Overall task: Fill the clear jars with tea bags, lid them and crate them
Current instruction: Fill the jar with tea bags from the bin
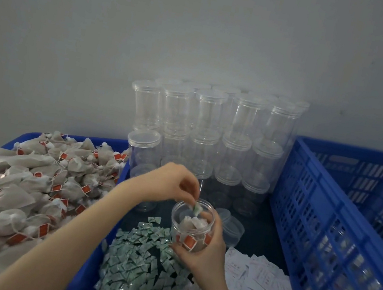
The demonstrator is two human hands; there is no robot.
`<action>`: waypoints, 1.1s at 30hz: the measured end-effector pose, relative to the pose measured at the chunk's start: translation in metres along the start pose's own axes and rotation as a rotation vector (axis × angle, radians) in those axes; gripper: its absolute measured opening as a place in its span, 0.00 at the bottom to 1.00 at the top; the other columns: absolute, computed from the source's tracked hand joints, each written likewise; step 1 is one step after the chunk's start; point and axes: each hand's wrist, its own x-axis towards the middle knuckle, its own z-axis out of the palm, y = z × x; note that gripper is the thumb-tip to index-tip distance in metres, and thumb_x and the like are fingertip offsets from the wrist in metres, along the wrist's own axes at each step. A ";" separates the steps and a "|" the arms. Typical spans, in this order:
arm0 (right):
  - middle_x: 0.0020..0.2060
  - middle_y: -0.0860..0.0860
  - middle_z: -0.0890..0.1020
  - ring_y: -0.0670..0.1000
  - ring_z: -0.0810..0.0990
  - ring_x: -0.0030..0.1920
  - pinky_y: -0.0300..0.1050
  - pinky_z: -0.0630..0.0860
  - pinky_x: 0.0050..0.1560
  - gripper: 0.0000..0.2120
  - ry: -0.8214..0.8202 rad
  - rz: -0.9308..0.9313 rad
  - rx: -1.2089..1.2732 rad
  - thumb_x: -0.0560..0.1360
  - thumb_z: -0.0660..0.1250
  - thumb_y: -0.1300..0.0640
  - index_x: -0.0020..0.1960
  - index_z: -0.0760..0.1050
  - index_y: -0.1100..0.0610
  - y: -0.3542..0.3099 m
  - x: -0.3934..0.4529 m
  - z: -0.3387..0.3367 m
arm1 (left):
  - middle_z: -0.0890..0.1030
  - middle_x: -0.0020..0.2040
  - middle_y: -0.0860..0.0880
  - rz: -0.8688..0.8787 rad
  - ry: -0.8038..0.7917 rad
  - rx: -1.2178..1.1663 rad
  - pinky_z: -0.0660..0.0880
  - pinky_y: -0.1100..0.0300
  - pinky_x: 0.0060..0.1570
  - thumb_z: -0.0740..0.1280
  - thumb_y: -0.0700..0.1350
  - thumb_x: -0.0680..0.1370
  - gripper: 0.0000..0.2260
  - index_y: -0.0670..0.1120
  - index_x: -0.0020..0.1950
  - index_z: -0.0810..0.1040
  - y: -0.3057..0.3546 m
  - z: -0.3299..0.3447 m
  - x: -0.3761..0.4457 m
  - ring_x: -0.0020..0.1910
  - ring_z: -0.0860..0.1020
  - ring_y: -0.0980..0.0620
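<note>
Far left: blue tub (87,267) heaped with tea bags (25,182), beige pouches with strings and red-orange tags, piled above the rim. Left arm crosses over the tub's right edge toward centre. Left hand (174,180) hangs just above the open jar (193,224), fingertips bunched, thumb and fingers pinching a small green-white sachet (197,208) right at the jar mouth. Jar is clear, no lid, sitting low centre on the dark table (261,223), part filled with tea bags, red tags showing through the wall. Right hand (204,254) grips the jar from its near right side, fingers curled round the lower wall, thumb against the near wall. Below and left of the jar: loose pile of green sachets (138,263) spread on the table, touching the tub's side. Behind the jar, against the grey wall (205,32): stack of empty lidded jars (207,135), at least two tiers, one more lidded jar at front left of the stack beside the tub. Just right of the held jar: loose clear lids (230,224), lying on the table, exact count unclear. Near right: white paper slips (263,285) with faint red print, scattered and overlapping, text unreadable. Far right: blue slotted crate (325,219), tall walls; clear jars visible through the slots inside, contents too blurred to tell.
</note>
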 end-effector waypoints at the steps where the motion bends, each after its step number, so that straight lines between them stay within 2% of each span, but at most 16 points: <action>1: 0.57 0.37 0.78 0.42 0.81 0.55 0.32 0.78 0.48 0.43 0.003 0.005 0.001 0.57 0.83 0.51 0.66 0.66 0.35 0.002 0.000 -0.002 | 0.84 0.45 0.56 0.014 -0.063 0.092 0.78 0.64 0.49 0.72 0.46 0.74 0.04 0.53 0.48 0.83 0.006 0.010 0.004 0.44 0.81 0.61; 3: 0.58 0.37 0.78 0.42 0.81 0.58 0.35 0.79 0.52 0.45 0.003 0.009 -0.007 0.57 0.83 0.49 0.68 0.65 0.37 0.004 0.000 -0.008 | 0.84 0.48 0.55 0.018 -0.140 0.304 0.78 0.59 0.48 0.71 0.47 0.74 0.06 0.55 0.50 0.84 0.013 0.029 0.013 0.47 0.81 0.56; 5: 0.60 0.37 0.78 0.41 0.79 0.60 0.37 0.78 0.56 0.47 0.001 0.009 -0.023 0.56 0.84 0.47 0.70 0.64 0.40 0.005 -0.002 -0.015 | 0.83 0.49 0.53 0.002 -0.150 0.453 0.76 0.57 0.43 0.70 0.47 0.75 0.08 0.56 0.51 0.84 0.020 0.041 0.021 0.48 0.80 0.51; 8: 0.59 0.39 0.79 0.41 0.81 0.58 0.37 0.80 0.53 0.46 0.029 0.020 -0.019 0.57 0.83 0.46 0.69 0.65 0.38 0.006 -0.004 -0.026 | 0.83 0.49 0.53 0.033 -0.121 0.466 0.76 0.57 0.43 0.69 0.46 0.75 0.09 0.57 0.52 0.84 0.026 0.049 0.029 0.48 0.80 0.51; 10: 0.58 0.38 0.79 0.40 0.81 0.56 0.33 0.79 0.50 0.44 0.055 0.013 -0.017 0.56 0.82 0.47 0.67 0.65 0.36 0.004 -0.005 -0.034 | 0.84 0.49 0.55 0.067 -0.075 0.358 0.77 0.59 0.44 0.70 0.48 0.75 0.08 0.58 0.52 0.84 0.028 0.048 0.032 0.45 0.80 0.56; 13: 0.57 0.36 0.78 0.39 0.80 0.56 0.33 0.78 0.50 0.45 0.113 -0.014 -0.039 0.56 0.82 0.53 0.66 0.65 0.32 0.002 -0.003 -0.051 | 0.83 0.41 0.61 0.084 0.142 -0.003 0.76 0.70 0.42 0.71 0.46 0.75 0.06 0.54 0.49 0.85 0.023 0.038 0.039 0.35 0.78 0.66; 15: 0.56 0.34 0.77 0.39 0.79 0.56 0.32 0.78 0.49 0.46 0.153 -0.034 -0.038 0.57 0.83 0.58 0.63 0.64 0.27 0.001 -0.002 -0.064 | 0.82 0.38 0.61 -0.041 0.410 -0.172 0.79 0.66 0.44 0.71 0.44 0.76 0.05 0.52 0.48 0.85 0.007 0.038 0.048 0.33 0.80 0.62; 16: 0.56 0.33 0.76 0.39 0.79 0.57 0.32 0.78 0.50 0.47 0.172 -0.046 -0.045 0.57 0.83 0.59 0.63 0.64 0.26 0.000 -0.002 -0.071 | 0.83 0.40 0.58 -0.154 0.504 -0.125 0.79 0.61 0.46 0.70 0.44 0.76 0.05 0.51 0.48 0.85 -0.002 0.044 0.053 0.36 0.81 0.58; 17: 0.57 0.33 0.75 0.39 0.78 0.57 0.31 0.77 0.51 0.48 0.191 -0.063 -0.057 0.57 0.83 0.59 0.63 0.63 0.26 -0.001 -0.003 -0.077 | 0.84 0.43 0.54 -0.249 0.503 -0.036 0.78 0.58 0.49 0.69 0.44 0.76 0.06 0.50 0.49 0.85 -0.009 0.055 0.057 0.41 0.82 0.55; 18: 0.57 0.33 0.75 0.39 0.78 0.58 0.31 0.77 0.51 0.48 0.209 -0.081 -0.074 0.58 0.83 0.59 0.64 0.63 0.27 -0.001 -0.003 -0.083 | 0.85 0.47 0.52 -0.283 0.400 0.027 0.78 0.57 0.50 0.68 0.44 0.77 0.07 0.49 0.50 0.85 -0.012 0.071 0.061 0.45 0.82 0.53; 21: 0.57 0.32 0.75 0.38 0.79 0.56 0.29 0.77 0.48 0.49 0.259 -0.102 -0.098 0.58 0.84 0.62 0.65 0.64 0.29 -0.001 -0.002 -0.097 | 0.84 0.52 0.46 -0.089 -0.082 0.051 0.75 0.59 0.53 0.68 0.44 0.77 0.07 0.44 0.53 0.83 0.001 0.132 0.068 0.48 0.81 0.51; 23: 0.57 0.34 0.76 0.39 0.79 0.56 0.29 0.77 0.50 0.49 0.301 -0.108 -0.108 0.58 0.84 0.63 0.66 0.64 0.30 -0.001 -0.002 -0.103 | 0.82 0.55 0.44 0.022 -0.205 0.100 0.74 0.53 0.57 0.68 0.46 0.77 0.11 0.42 0.57 0.80 0.016 0.164 0.070 0.53 0.79 0.47; 27: 0.62 0.39 0.75 0.38 0.77 0.59 0.27 0.73 0.54 0.49 0.333 -0.099 -0.148 0.58 0.84 0.60 0.69 0.63 0.36 -0.001 -0.001 -0.106 | 0.77 0.64 0.47 0.113 -0.169 0.304 0.74 0.50 0.59 0.68 0.48 0.74 0.19 0.47 0.64 0.75 0.033 0.195 0.075 0.60 0.76 0.47; 30: 0.61 0.38 0.76 0.39 0.77 0.60 0.28 0.73 0.55 0.49 0.325 -0.099 -0.153 0.58 0.85 0.60 0.69 0.63 0.36 0.001 0.001 -0.106 | 0.77 0.63 0.47 0.126 -0.134 0.335 0.73 0.50 0.59 0.65 0.47 0.76 0.17 0.47 0.64 0.75 0.033 0.203 0.076 0.61 0.76 0.47; 33: 0.59 0.39 0.77 0.41 0.78 0.59 0.34 0.76 0.56 0.49 0.306 -0.090 -0.126 0.58 0.84 0.59 0.68 0.63 0.34 0.000 0.003 -0.105 | 0.79 0.60 0.46 0.153 -0.096 0.368 0.75 0.50 0.55 0.60 0.47 0.79 0.14 0.46 0.61 0.77 0.025 0.207 0.075 0.57 0.78 0.46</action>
